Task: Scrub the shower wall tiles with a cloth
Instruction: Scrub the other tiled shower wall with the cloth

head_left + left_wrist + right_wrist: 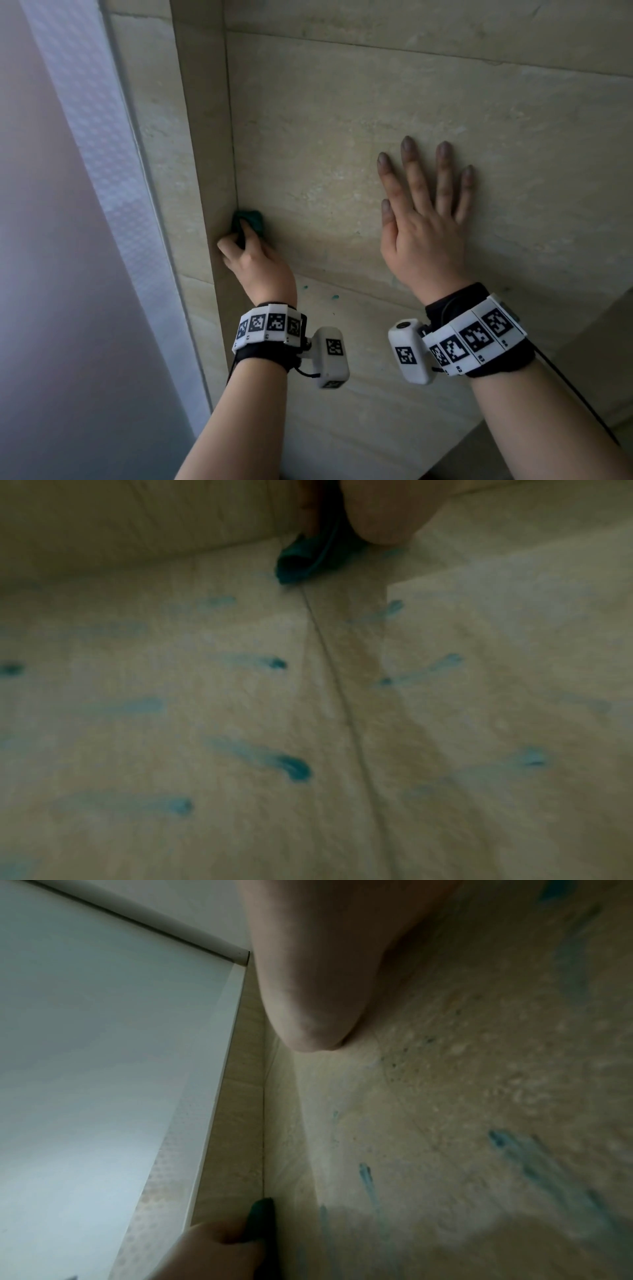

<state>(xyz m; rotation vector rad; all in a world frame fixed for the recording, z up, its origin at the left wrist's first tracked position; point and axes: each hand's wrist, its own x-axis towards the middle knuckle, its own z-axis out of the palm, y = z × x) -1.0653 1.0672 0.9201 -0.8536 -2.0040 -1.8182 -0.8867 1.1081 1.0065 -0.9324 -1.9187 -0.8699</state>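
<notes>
A dark green cloth [251, 221] is bunched in my left hand [250, 253], whose fingers curl round it and press it into the inner corner of the beige tiled wall [342, 102]. The left wrist view shows the cloth [308, 558] against the tile by a grout line. In the right wrist view the cloth [262, 1215] pokes out of the left hand [212, 1250] at the corner. My right hand [428, 212] lies flat on the wall, fingers spread and straight, holding nothing. Its palm edge [318, 974] fills the top of the right wrist view.
Blue-green streaks and drops [294, 767] mark the tiles, also the blue-green streaks [368, 1177] and small spots [335, 297] under my left hand. A frosted white panel with a pale frame [113, 171] stands left of the corner. A tiled ledge [609, 359] juts out lower right.
</notes>
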